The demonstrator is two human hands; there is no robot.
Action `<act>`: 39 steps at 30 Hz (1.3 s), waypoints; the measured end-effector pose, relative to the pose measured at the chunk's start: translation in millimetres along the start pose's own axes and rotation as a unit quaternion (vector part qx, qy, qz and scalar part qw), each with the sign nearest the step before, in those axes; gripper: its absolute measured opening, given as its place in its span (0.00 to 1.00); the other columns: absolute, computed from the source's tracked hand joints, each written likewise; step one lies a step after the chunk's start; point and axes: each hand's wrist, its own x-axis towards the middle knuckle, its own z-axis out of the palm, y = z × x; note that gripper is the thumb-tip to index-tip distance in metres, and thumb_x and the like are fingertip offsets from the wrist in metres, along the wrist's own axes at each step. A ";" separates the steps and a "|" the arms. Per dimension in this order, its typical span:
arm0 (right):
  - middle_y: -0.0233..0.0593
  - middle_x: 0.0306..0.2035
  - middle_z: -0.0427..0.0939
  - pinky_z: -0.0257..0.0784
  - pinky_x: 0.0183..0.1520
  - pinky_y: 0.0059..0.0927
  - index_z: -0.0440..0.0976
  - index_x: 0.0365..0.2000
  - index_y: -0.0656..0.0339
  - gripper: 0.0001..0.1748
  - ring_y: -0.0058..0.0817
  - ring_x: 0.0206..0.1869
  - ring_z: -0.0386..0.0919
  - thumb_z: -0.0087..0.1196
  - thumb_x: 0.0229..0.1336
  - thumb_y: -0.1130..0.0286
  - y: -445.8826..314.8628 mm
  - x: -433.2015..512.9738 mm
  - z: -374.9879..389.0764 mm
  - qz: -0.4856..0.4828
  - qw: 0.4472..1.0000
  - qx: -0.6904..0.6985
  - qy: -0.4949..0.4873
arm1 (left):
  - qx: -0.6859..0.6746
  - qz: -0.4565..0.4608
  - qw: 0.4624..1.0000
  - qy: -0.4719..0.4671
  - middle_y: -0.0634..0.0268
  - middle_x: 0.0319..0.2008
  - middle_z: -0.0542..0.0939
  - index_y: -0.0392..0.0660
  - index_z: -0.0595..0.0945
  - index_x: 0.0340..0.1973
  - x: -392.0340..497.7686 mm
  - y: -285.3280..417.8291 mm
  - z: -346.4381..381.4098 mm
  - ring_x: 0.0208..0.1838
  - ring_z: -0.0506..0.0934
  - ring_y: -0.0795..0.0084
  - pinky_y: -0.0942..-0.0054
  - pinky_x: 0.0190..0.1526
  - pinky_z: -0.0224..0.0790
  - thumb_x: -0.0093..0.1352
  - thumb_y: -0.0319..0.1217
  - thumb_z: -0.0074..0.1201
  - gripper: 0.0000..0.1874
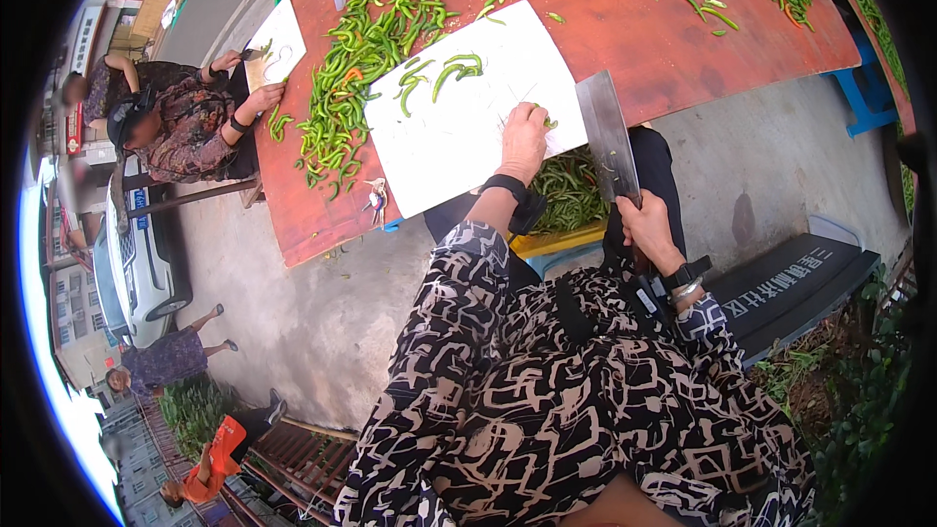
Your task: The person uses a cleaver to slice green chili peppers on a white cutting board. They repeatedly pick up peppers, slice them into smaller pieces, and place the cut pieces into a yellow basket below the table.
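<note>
My left hand [523,139] rests on the near right part of a white cutting board [417,161], its fingers bent over a green chili pepper [550,123] that is mostly hidden. My right hand [648,227] grips the handle of a cleaver [609,135], whose broad blade is just off the board's right edge. Several whole green chilies [446,77] lie on the board, away from my left hand. Below the board's near edge, between my knees, a yellow-rimmed container [560,240] holds many green chilies [567,194].
A long heap of green chilies [366,58] flanks the board on the red table [659,36]. Keys [376,201] lie near the table's edge. At left, a person [183,132] works with a knife at another white board [293,29]. A blue stool [864,88] stands right.
</note>
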 end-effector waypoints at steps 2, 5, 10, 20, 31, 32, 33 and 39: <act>0.30 0.17 0.70 0.67 0.15 0.25 0.70 0.31 0.68 0.13 0.18 0.14 0.68 0.55 0.64 0.67 1.5 5.3 -2.6 0.011 0.999 0.034 -0.031 | 0.019 0.000 1.000 -0.009 0.56 0.38 0.77 0.41 0.80 0.37 -13.2 4.2 -4.4 0.46 0.76 0.51 0.58 0.48 0.71 0.58 0.24 0.62 0.11; 0.30 0.17 0.68 0.66 0.15 0.26 0.69 0.31 0.66 0.11 0.18 0.15 0.66 0.55 0.65 0.68 2.5 12.3 -6.9 0.032 0.992 0.088 -0.079 | 0.027 -0.007 0.999 -0.038 0.57 0.36 0.77 0.42 0.80 0.35 -47.0 18.6 -13.8 0.42 0.77 0.51 0.58 0.43 0.73 0.59 0.27 0.63 0.10; 0.30 0.18 0.68 0.66 0.16 0.27 0.68 0.31 0.64 0.10 0.18 0.15 0.66 0.54 0.65 0.69 1.8 18.5 -9.1 0.059 0.984 0.128 -0.110 | -0.007 0.002 0.996 -0.088 0.59 0.32 0.79 0.43 0.82 0.34 -70.7 22.1 -35.4 0.36 0.80 0.53 0.61 0.37 0.74 0.63 0.34 0.64 0.10; 0.30 0.18 0.68 0.66 0.16 0.27 0.68 0.32 0.65 0.10 0.19 0.15 0.66 0.54 0.65 0.69 4.4 21.4 -7.9 0.077 0.982 0.129 -0.113 | 0.107 -0.279 0.945 0.136 0.47 0.53 0.73 0.38 0.77 0.54 31.9 -84.4 -75.0 0.57 0.71 0.46 0.57 0.58 0.66 0.61 0.21 0.61 0.24; 0.32 0.18 0.69 0.67 0.17 0.28 0.68 0.34 0.66 0.11 0.20 0.15 0.67 0.55 0.65 0.68 6.8 22.6 -6.9 0.075 0.984 0.121 -0.106 | 0.140 -0.269 0.952 0.044 0.44 0.40 0.81 0.37 0.76 0.41 31.1 -101.2 -65.0 0.45 0.79 0.41 0.50 0.49 0.71 0.66 0.21 0.45 0.09; 0.32 0.18 0.68 0.68 0.17 0.28 0.68 0.34 0.67 0.12 0.20 0.15 0.67 0.55 0.64 0.68 6.7 22.4 -7.0 0.072 0.985 0.114 -0.105 | 0.137 -0.267 0.953 0.041 0.43 0.39 0.80 0.37 0.76 0.41 26.1 -100.3 -64.5 0.45 0.79 0.41 0.49 0.48 0.71 0.66 0.21 0.45 0.09; 0.32 0.18 0.68 0.68 0.17 0.28 0.68 0.34 0.67 0.12 0.20 0.15 0.67 0.55 0.64 0.68 6.3 21.9 -7.0 0.074 0.985 0.117 -0.106 | 0.136 -0.262 0.954 0.045 0.43 0.39 0.80 0.38 0.76 0.41 21.2 -99.0 -64.6 0.44 0.79 0.41 0.49 0.47 0.71 0.66 0.20 0.45 0.09; 0.31 0.18 0.68 0.68 0.18 0.28 0.69 0.35 0.66 0.11 0.21 0.15 0.68 0.54 0.64 0.68 6.1 21.2 -6.2 0.073 0.983 0.126 -0.109 | 0.084 -0.289 0.952 0.054 0.39 0.42 0.80 0.37 0.77 0.50 -31.3 -81.2 -73.8 0.46 0.78 0.38 0.49 0.52 0.69 0.66 0.24 0.44 0.17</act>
